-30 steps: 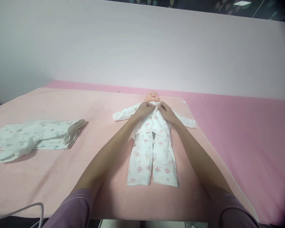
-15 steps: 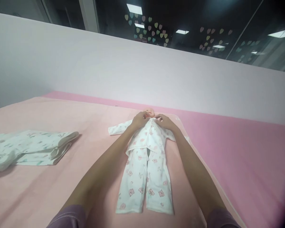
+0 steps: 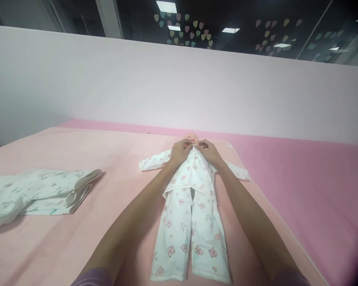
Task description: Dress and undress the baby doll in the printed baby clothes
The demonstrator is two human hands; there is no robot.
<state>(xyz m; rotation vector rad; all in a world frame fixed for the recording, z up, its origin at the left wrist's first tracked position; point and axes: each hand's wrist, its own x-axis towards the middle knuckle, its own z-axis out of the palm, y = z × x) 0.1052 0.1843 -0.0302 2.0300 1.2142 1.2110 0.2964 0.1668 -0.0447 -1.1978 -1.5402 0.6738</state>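
A doll (image 3: 193, 138) lies on its back on a peach sheet, its head away from me. It wears a white top (image 3: 188, 173) and white trousers (image 3: 173, 234) with small pink animal prints. The top's sleeves spread out to both sides. My left hand (image 3: 180, 151) pinches the top's collar just below the doll's head. From the other side, my right hand (image 3: 209, 151) closes its fingers on the collar, close to my left hand. The two hands nearly meet at the neck, and they partly cover it.
Folded white printed cloth (image 3: 47, 186) lies at the left on the peach sheet (image 3: 113, 147). A pink mat (image 3: 310, 178) stretches along the right and back. Behind rises a white wall (image 3: 179, 87), with dark windows bearing heart stickers above.
Both hands have drawn closer together at the collar, whose edges now meet. The right sleeve shows more fully, stretched outward. The whole view has shifted slightly.
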